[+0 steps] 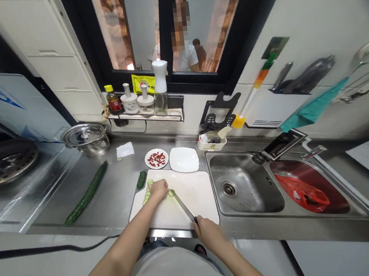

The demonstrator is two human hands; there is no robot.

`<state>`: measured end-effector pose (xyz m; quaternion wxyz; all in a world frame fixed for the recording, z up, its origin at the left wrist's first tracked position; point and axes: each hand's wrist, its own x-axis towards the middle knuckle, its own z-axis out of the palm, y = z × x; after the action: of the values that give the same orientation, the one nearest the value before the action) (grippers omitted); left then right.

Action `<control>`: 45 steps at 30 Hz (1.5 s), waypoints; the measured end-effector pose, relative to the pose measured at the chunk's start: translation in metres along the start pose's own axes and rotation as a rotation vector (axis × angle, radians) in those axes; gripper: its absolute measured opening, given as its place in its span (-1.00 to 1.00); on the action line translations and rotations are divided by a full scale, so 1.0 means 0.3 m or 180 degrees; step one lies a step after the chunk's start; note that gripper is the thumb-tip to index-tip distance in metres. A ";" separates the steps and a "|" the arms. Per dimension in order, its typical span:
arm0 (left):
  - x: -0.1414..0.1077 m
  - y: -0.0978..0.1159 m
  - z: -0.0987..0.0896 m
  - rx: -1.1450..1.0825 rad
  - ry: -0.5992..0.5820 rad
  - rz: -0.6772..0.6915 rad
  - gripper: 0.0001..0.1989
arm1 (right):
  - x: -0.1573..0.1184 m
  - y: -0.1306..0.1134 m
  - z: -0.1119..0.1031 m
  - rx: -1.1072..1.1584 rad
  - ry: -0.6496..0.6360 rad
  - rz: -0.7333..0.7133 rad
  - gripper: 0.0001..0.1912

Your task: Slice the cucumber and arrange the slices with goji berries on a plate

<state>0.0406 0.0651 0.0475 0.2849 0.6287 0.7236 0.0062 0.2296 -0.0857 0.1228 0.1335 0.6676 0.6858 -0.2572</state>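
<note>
My right hand (209, 233) is wrapped around the dark handle of a kitchen knife (185, 206), whose blade slants up and left over a white cutting board (193, 189). A single cucumber slice (171, 193) lies at the blade's tip. Just left of it, my left hand (159, 190) rests low over the board with its fingers curled together; whatever they hold is hidden. Several pale green cucumber slices (147, 196) form an overlapping row beside that hand. A short cucumber piece (141, 180) sits at the board's upper left corner.
A whole cucumber (86, 194) lies on the steel counter at left, near a lidded pot (87, 138). Behind the board are a plate of red pieces (156, 159) and a white plate (184, 159). The sink (247, 184) borders the right; a person (187, 56) shows in the window.
</note>
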 end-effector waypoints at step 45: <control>0.003 -0.008 -0.003 0.0036 -0.0043 0.0011 -0.85 | -0.016 -0.024 -0.027 -0.0138 -0.0154 0.0067 -0.66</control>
<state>0.0380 0.0656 0.0472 0.2863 0.6315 0.7206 -0.0017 0.2240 -0.0854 0.1333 0.1672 0.6653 0.6807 -0.2570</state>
